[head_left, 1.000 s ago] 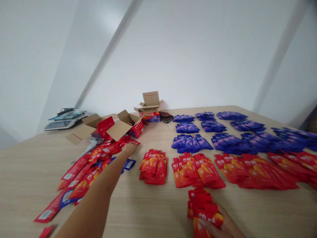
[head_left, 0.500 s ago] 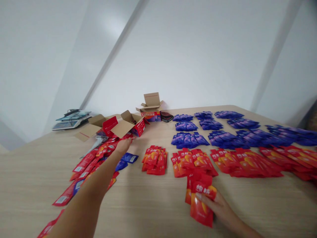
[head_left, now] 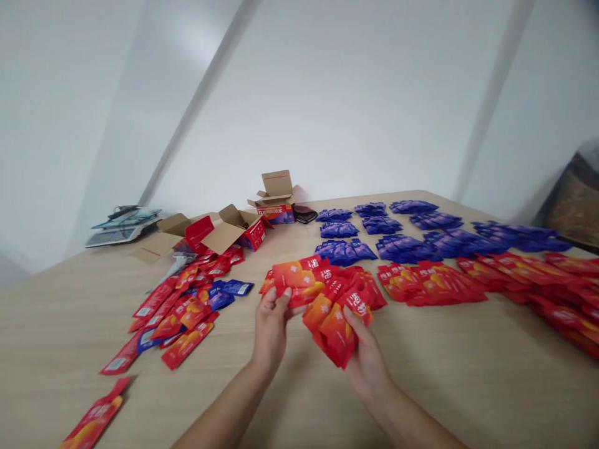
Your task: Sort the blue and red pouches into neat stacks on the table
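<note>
My left hand (head_left: 274, 324) pinches red-and-orange pouches (head_left: 297, 280) between thumb and fingers, just left of centre. My right hand (head_left: 367, 352) grips a fanned bunch of red pouches (head_left: 334, 330), tilted to the left. The two bunches are close together above the table, and how many pouches each hand holds is hard to tell. Behind them, partly hidden, lies a group of red pouches (head_left: 374, 290). To the left spreads a loose heap of red pouches (head_left: 189, 308) with some blue pouches (head_left: 224, 293) among them.
Rows of blue pouches (head_left: 349, 251) and red pouches (head_left: 437, 284) cover the table's right side. Open cartons (head_left: 255, 234) and another open box (head_left: 283, 215) stand at the back. A flat device with papers on it (head_left: 124, 227) sits far left. One red pouch (head_left: 96, 415) lies near front left.
My left hand has come back from the heap by the cartons to the middle and now holds red pouches. My right hand has moved left and up with its bunch. The view has shifted right.
</note>
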Available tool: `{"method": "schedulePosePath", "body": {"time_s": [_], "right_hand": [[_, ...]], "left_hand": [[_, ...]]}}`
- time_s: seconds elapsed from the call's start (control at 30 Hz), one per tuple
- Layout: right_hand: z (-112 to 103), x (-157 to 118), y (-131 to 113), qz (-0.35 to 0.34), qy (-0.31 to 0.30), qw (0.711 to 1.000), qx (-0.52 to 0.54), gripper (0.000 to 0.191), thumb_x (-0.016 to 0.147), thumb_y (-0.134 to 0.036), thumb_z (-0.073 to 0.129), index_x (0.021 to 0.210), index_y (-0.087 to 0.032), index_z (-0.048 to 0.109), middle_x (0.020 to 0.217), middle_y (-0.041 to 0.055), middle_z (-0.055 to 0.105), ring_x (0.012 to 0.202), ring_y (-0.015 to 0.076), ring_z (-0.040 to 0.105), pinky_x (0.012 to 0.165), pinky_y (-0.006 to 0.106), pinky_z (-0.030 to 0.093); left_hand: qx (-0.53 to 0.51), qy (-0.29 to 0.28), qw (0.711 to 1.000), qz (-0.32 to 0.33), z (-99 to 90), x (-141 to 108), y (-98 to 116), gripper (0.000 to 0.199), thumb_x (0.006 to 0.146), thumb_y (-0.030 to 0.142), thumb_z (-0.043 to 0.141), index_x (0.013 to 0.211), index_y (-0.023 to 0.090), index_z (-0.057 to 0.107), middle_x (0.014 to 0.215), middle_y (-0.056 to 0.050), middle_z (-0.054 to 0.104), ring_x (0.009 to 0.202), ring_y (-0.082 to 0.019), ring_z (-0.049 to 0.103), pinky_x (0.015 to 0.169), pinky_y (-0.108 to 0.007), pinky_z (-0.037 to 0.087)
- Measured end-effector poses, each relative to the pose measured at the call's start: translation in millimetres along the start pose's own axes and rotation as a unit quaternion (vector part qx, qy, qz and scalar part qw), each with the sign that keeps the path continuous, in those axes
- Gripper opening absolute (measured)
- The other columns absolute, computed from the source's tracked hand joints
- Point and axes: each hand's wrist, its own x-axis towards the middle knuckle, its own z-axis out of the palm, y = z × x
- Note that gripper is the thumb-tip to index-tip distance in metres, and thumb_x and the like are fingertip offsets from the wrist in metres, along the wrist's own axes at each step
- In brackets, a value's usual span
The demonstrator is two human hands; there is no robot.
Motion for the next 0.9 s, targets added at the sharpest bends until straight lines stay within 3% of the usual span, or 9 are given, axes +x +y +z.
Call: {"method": "schedulePosePath", "body": {"time_s": [0.1, 0.23, 0.33, 0.43, 0.57, 0.67, 0.73, 0.83, 0.9], "right_hand": [[-7.7, -0.3, -4.2, -0.038, 0.002, 0.999, -0.012, 0.034, 0.077, -0.039, 0.071, 0.107, -0.026, 0.064, 0.11, 0.0007, 0.069, 0.096, 0.0221, 0.066, 0.082, 0.039, 0.056], [-27.8, 2.3, -20.1, -0.112, 0.033, 0.992, -0.053, 0.033, 0.072, -0.035, 0.076, 0.101, -0.025, 0.065, 0.1, -0.0005, 0.071, 0.089, 0.021, 0.067, 0.08, 0.037, 0.056], [-42.7, 5.2, -36.1, -0.151, 0.041, 0.983, -0.096, 0.037, 0.066, -0.032, 0.081, 0.099, -0.024, 0.065, 0.093, -0.0006, 0.072, 0.081, 0.0197, 0.068, 0.076, 0.034, 0.056], [-51.3, 3.8, -53.8, -0.158, 0.001, 0.964, -0.216, 0.031, 0.064, -0.033, 0.082, 0.089, -0.021, 0.067, 0.084, 0.0012, 0.071, 0.074, 0.02, 0.067, 0.072, 0.033, 0.056], [-57.3, 3.5, -70.2, -0.245, -0.075, 0.852, -0.455, 0.031, 0.069, -0.032, 0.078, 0.097, -0.023, 0.069, 0.1, 0.0061, 0.068, 0.099, 0.0267, 0.062, 0.092, 0.044, 0.05], [-72.9, 13.2, -69.0, -0.346, -0.135, 0.737, -0.565, 0.04, 0.069, -0.031, 0.077, 0.107, -0.025, 0.065, 0.119, 0.008, 0.058, 0.121, 0.0282, 0.048, 0.106, 0.046, 0.038], [-89.0, 21.6, -63.2, -0.355, -0.185, 0.683, -0.611, 0.046, 0.074, -0.033, 0.072, 0.118, -0.026, 0.059, 0.132, 0.0094, 0.048, 0.131, 0.0276, 0.039, 0.109, 0.046, 0.034], [-109.5, 28.9, -54.4, -0.321, -0.214, 0.647, -0.658, 0.063, 0.084, -0.033, 0.061, 0.141, -0.027, 0.034, 0.149, 0.0105, 0.026, 0.141, 0.0262, 0.02, 0.112, 0.048, 0.027], [-115.2, 28.9, -50.5, -0.297, -0.216, 0.654, -0.661, 0.074, 0.085, -0.032, 0.06, 0.147, -0.028, 0.02, 0.153, 0.0111, 0.018, 0.143, 0.026, 0.015, 0.114, 0.05, 0.022]], "left_hand": [[-0.032, -0.022, 0.998, -0.039, 23.9, -26.6, -23.0, 0.033, 0.075, 0.032, 0.071, 0.102, 0.017, 0.063, 0.097, -0.005, 0.071, 0.08, -0.018, 0.068, 0.073, -0.03, 0.056], [0.007, -0.114, 0.993, -0.04, 26.4, -32.8, -32.5, 0.032, 0.071, 0.025, 0.071, 0.102, 0.018, 0.066, 0.107, -0.007, 0.07, 0.101, -0.025, 0.064, 0.092, -0.039, 0.049], [0.048, -0.247, 0.966, -0.052, 20.3, -22.0, -17.2, 0.044, 0.058, 0.017, 0.076, 0.101, 0.017, 0.069, 0.112, -0.008, 0.068, 0.118, -0.031, 0.054, 0.105, -0.044, 0.037], [0.07, -0.351, 0.928, -0.102, 19.3, -8.9, 9.6, 0.055, 0.06, 0.021, 0.076, 0.114, 0.018, 0.065, 0.119, -0.009, 0.064, 0.123, -0.033, 0.049, 0.106, -0.046, 0.035], [0.098, -0.387, 0.911, -0.101, 29.3, -3.8, 21.5, 0.073, 0.06, 0.023, 0.081, 0.127, 0.022, 0.053, 0.131, -0.01, 0.055, 0.124, -0.031, 0.049, 0.103, -0.045, 0.04], [0.127, -0.37, 0.917, -0.077, 34.6, -8.9, -8.8, 0.084, 0.054, 0.018, 0.086, 0.13, 0.021, 0.049, 0.131, -0.013, 0.055, 0.123, -0.031, 0.05, 0.102, -0.046, 0.041], [0.118, -0.352, 0.926, -0.066, 32.9, -12.9, -41.7, 0.085, 0.051, 0.017, 0.087, 0.127, 0.018, 0.05, 0.128, -0.015, 0.057, 0.12, -0.031, 0.052, 0.102, -0.046, 0.041], [0.074, -0.352, 0.93, -0.078, 24.6, -16.6, -86.3, 0.084, 0.052, 0.022, 0.088, 0.127, 0.017, 0.05, 0.127, -0.015, 0.058, 0.119, -0.031, 0.054, 0.101, -0.046, 0.042], [0.063, -0.357, 0.929, -0.079, 19.6, -18.7, -102.4, 0.087, 0.052, 0.024, 0.088, 0.129, 0.018, 0.048, 0.128, -0.015, 0.057, 0.119, -0.031, 0.054, 0.102, -0.046, 0.041]]}}
